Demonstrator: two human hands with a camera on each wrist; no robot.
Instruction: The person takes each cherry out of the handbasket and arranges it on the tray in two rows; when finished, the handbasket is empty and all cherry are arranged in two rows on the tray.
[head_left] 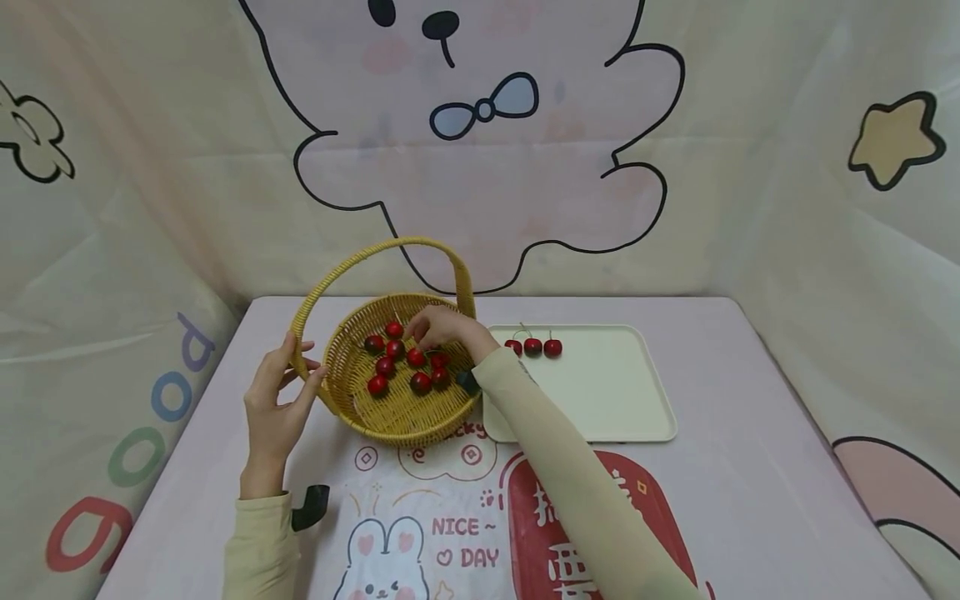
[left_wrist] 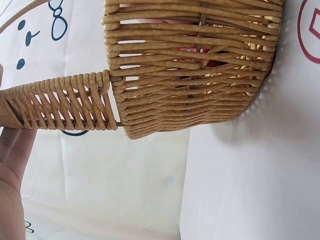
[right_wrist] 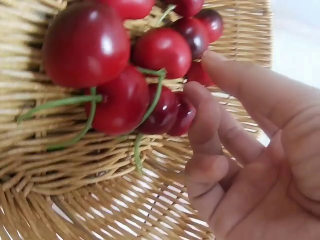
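Note:
A yellow woven basket [head_left: 405, 433] with a tall hoop handle [head_left: 375, 247] stands on the table, with several red cherries [head_left: 385, 367] inside. My left hand [head_left: 273, 408] grips the lower left end of the handle, thumb in front and fingers behind. Close up in the left wrist view, that end of the handle [left_wrist: 60, 102] meets the basket's side. My right hand [head_left: 442, 327] reaches into the basket above the cherries. In the right wrist view its thumb and bent forefinger stand apart, tips right by a small cherry [right_wrist: 199, 75]. Green stems show on the nearest cherries.
A cream rectangular tray [head_left: 600, 392] lies right of the basket, partly behind my right forearm. Three cherries [head_left: 532, 347] sit in a row near its back left corner. The table [head_left: 750, 500] has printed drawings at the front; a patterned cloth hangs behind.

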